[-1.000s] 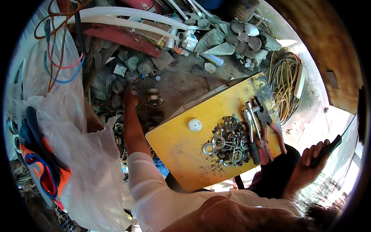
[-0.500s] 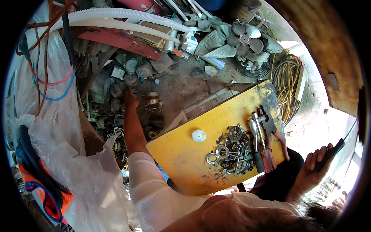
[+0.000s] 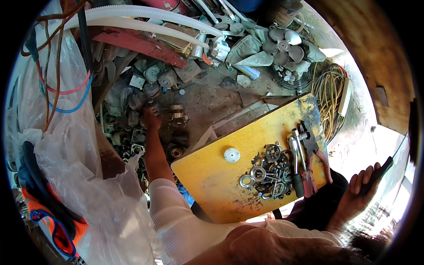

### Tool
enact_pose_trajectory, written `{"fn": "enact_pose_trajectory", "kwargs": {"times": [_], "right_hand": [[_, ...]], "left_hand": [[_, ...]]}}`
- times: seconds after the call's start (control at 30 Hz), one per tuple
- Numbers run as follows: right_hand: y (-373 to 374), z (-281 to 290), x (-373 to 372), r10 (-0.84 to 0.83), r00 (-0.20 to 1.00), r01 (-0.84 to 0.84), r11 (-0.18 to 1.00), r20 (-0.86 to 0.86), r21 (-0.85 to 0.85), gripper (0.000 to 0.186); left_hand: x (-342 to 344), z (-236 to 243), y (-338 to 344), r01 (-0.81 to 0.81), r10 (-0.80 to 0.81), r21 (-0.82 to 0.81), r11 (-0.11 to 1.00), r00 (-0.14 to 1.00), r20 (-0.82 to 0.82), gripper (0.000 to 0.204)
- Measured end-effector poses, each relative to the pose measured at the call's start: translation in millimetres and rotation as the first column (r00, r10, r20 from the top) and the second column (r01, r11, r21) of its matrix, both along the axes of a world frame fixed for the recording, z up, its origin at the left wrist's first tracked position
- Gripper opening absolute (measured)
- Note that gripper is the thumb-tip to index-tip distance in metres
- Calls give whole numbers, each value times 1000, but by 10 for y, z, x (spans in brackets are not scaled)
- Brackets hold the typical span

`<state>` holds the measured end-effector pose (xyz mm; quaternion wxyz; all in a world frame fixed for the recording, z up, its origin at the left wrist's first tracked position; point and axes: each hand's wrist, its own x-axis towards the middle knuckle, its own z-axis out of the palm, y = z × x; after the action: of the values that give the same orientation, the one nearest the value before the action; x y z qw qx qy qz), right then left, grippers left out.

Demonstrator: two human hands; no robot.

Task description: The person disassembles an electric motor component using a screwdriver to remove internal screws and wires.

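My left hand (image 3: 151,116) reaches down among grimy motor parts (image 3: 152,89), its fingers curled round a small dark piece too hidden to name, beside a brass-coloured cylindrical part (image 3: 176,110). My right hand (image 3: 357,189) grips a long black object (image 3: 380,174) at the right; a thin line runs up from it. Between my arms, a yellow board (image 3: 207,185) bears a white plastic disc (image 3: 232,155), a heap of metal rings and small parts (image 3: 269,172), a chrome tool (image 3: 297,150) and red-handled tools (image 3: 324,165).
Clear plastic sheeting (image 3: 66,168) hangs left, with an orange-blue item (image 3: 48,225) and loose cables. White hoses (image 3: 145,15), a red metal piece (image 3: 137,44), a fan blade (image 3: 282,45) and scrap lie at the back. Coiled cable (image 3: 329,99) lies beside a wooden panel (image 3: 371,57).
The view has shifted, so the board sits a little lower and further right than a second ago. My left hand is still among the parts, slightly shifted; my right hand still grips the black object.
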<state>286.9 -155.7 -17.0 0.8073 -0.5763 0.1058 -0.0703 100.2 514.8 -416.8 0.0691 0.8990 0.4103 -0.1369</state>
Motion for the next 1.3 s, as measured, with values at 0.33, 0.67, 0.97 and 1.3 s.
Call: {"fn": "enact_pose_trajectory", "kwargs": {"times": [0.33,0.67,0.97,1.3], "right_hand": [[33,27,-3,-2,1000,2,1000,-14,-24,34],[22,68,9,18,1000,-19,999,-21,-30,34],[15,38,-8,22,1000,-22,1000,-2,-14,35],[-23,63,-17,62,998,-62,998,11,-18,36]], "left_hand": [[367,148,-126,-72,127,288,955,975,-180,58],[91,-233,181,-23,90,298,954,973,-213,59],[139,-211,4,-54,100,286,957,984,-149,86],[347,-21,62,-217,303,302,928,912,-276,112]]}}
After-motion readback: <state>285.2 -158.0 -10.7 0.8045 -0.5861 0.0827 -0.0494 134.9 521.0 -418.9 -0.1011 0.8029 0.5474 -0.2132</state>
